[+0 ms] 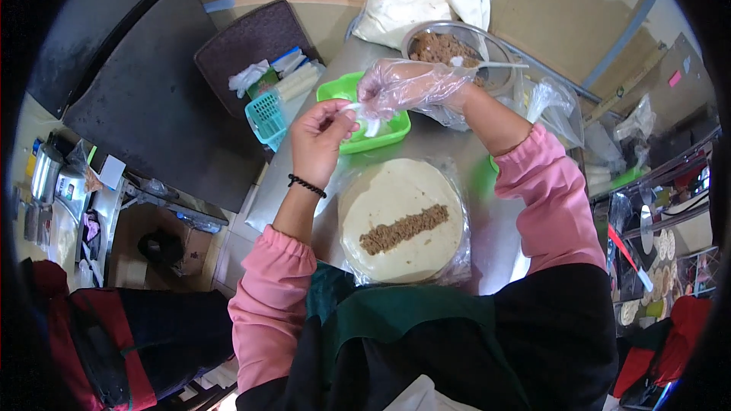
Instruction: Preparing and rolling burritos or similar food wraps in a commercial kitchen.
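My left hand (322, 134), bare with a black bead bracelet at the wrist, pinches one end of a white strip (352, 107). My right hand (394, 88) wears a clear plastic glove and grips the strip's other end. Both hands are over a bright green plastic tray (374, 144). Below my right hand, another white piece (373, 127) hangs or lies in the tray; I cannot tell which. Nearer my body, a round sheet of pale dough (388, 185) lies on clear plastic film, with a band of brown minced filling (405, 229) across it.
A steel bowl (497, 40) of brown filling with a white-handled utensil stands at the back of the metal table (485, 228). Behind it is a bag of pale dough sheets (402, 5). A turquoise basket (267, 120) sits left, and plastic bags (551, 100) lie right.
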Demonstrator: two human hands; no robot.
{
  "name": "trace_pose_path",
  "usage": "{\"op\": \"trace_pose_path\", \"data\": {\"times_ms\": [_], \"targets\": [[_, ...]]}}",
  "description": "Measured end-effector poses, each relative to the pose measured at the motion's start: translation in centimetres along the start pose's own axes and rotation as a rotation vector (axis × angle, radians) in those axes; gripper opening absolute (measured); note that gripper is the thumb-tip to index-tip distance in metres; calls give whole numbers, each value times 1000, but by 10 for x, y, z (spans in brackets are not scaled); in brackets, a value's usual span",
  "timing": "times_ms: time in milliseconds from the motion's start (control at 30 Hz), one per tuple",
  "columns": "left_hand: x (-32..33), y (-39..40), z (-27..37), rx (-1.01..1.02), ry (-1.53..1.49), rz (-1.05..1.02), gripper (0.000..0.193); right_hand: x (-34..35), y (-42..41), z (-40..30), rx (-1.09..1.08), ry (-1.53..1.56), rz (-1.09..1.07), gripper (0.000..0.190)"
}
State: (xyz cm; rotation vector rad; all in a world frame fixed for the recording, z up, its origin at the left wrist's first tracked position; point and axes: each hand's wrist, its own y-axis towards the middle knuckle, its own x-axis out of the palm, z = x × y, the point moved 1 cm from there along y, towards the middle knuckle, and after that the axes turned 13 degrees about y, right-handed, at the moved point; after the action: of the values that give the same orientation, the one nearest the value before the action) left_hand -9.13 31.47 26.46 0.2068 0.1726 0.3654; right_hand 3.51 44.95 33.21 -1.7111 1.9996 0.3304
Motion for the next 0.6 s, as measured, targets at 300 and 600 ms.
{"op": "trace_pose_path", "data": {"times_ms": [300,600], "targets": [[-3,-30,10,96,-42,211,14,47,-11,17,-170,493,255,24],[2,-45,12,143,-98,272,15,77,-23,3,-140,756,339,22]]}}
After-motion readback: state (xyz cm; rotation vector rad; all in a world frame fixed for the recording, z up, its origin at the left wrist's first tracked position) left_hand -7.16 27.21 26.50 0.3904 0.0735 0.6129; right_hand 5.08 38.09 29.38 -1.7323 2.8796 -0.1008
